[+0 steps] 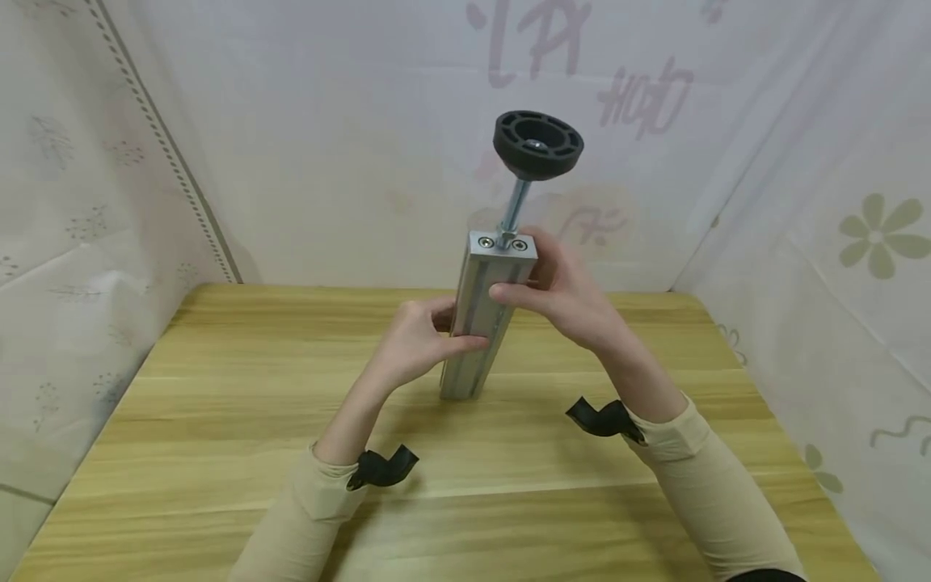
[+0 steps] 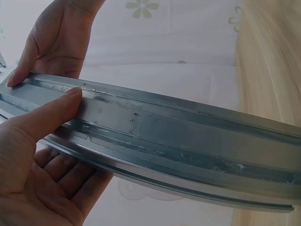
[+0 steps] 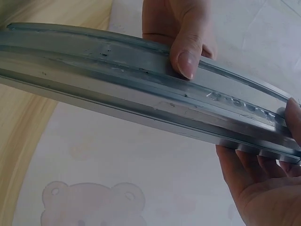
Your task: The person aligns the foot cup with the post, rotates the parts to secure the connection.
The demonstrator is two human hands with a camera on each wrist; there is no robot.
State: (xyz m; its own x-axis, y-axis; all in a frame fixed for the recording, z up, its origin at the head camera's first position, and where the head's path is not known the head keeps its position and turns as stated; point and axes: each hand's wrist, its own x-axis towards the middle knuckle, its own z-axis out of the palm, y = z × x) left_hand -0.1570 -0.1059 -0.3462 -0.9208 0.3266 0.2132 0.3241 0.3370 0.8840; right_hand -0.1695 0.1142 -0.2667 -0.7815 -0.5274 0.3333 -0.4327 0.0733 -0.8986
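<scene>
A silver aluminium profile [image 1: 465, 376] with long grooves stands nearly upright, its lower end at the tabletop. From its upper end plate, between two socket screws [image 1: 486, 242], rises a threaded rod [image 1: 517, 204] bearing a black round levelling foot [image 1: 538, 153]. My left hand [image 1: 410, 343] grips the profile's left side partway down, thumb across the near face. Higher up, my right hand [image 1: 575, 303] holds the right side just below the end plate. In the right wrist view, the left thumb [image 3: 187, 59] lies over a groove. Small scuffs and flecks mark the metal [image 2: 155, 125].
The wood-grain table [image 1: 254, 420] spreads under both arms. Pale printed cloth [image 1: 327, 145] hangs behind it and along both sides. A black strap piece [image 1: 385, 467] juts from the left cuff, and a similar strap piece [image 1: 604, 416] from the right.
</scene>
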